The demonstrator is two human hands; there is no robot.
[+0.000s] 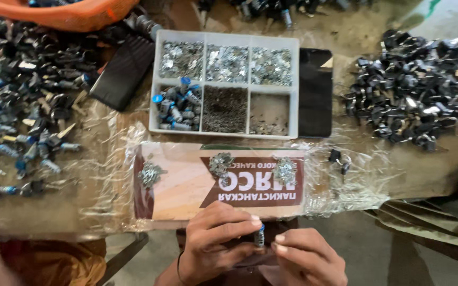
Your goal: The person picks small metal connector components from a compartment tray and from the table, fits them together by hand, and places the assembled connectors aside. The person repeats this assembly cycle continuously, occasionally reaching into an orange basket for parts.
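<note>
Lock cylinder [260, 235], small, blue-tipped: pinched upright betw. fingers of left hand [216, 241] & right hand [303, 257]; cardboard sheet [186, 185] just beyond.

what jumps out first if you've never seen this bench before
The white six-compartment tray at top centre draws the eye: shiny metal bits fill its upper row, and blue-tipped cylinders sit in the lower left compartment. Dark heaps of lock parts flank it, one pile at right and a wider scatter at left. At the bottom edge, the left hand and right hand together pinch one small blue-tipped cylinder.
</note>
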